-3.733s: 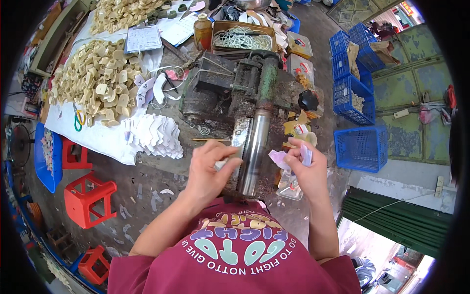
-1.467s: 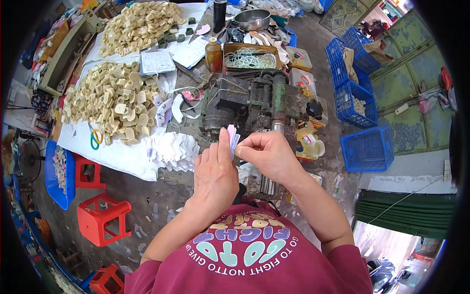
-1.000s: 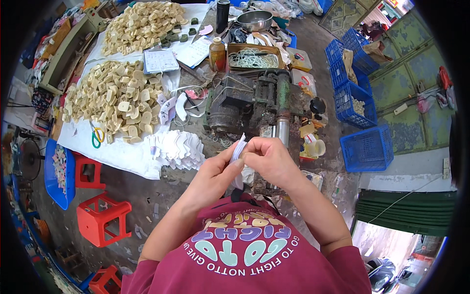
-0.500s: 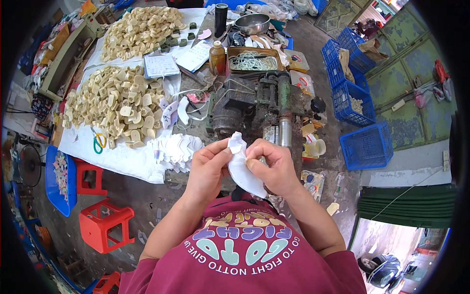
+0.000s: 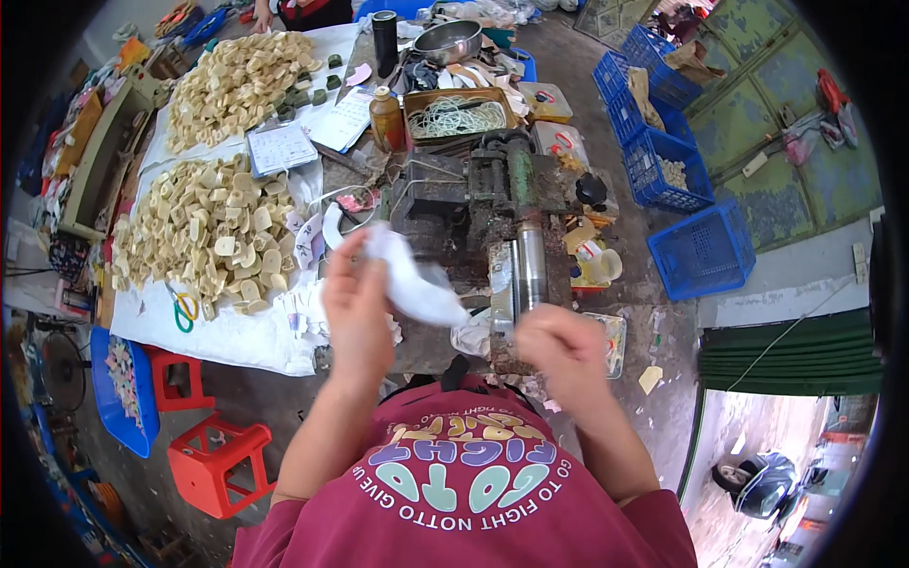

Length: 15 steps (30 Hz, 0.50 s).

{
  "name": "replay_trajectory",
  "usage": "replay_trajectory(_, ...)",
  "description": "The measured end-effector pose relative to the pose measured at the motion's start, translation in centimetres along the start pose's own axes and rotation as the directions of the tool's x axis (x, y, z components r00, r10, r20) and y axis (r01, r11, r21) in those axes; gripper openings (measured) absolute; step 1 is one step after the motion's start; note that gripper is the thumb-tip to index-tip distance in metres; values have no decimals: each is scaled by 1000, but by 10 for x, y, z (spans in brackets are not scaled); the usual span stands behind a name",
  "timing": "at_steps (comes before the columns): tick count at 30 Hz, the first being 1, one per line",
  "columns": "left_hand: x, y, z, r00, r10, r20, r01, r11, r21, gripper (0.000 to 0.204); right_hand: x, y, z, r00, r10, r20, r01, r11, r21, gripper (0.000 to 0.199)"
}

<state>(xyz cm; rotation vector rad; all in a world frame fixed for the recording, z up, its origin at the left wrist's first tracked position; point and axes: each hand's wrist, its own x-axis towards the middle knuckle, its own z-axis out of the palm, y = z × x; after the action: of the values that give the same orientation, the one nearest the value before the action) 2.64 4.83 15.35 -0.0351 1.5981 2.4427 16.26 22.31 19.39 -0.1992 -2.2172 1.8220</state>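
A grey concrete floor [image 5: 606, 57] lies under daylight; a table [image 5: 227, 336] draped in white sheeting stands at left, heaped with pale cut pieces; two red plastic stools [image 5: 213, 464] sit beside a blue tray [image 5: 118, 398] on the ground; blue plastic crates [image 5: 703, 251] stand at right against a weathered green wall [image 5: 757, 123]; a dark green awning [image 5: 805, 346] hangs below it.

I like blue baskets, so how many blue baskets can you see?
3 blue baskets, all on the right: one far up, one in the middle with small pieces inside, and the nearest one. More may be hidden past the picture's edge.
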Motion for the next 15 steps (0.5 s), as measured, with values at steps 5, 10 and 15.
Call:
replay_trajectory(5, 17, 11, 5, 990, 93, 104, -99, 994, 47, 45, -44, 9, -81, 924, 110, -366, -107, 994, 28, 8)
replay_trajectory(10, -24, -2, 68, 799, 217, 560, -440, 847, 300, 51, -13, -10, -36, 861, 500, -91, -493, 865, 93, 28)
replay_trajectory(15, -38, -8, 98, 731, 121, 671, -285, 948, 139, 48, -10, -11, -38, 932, 299, -204, -307, 952, -8, 34)
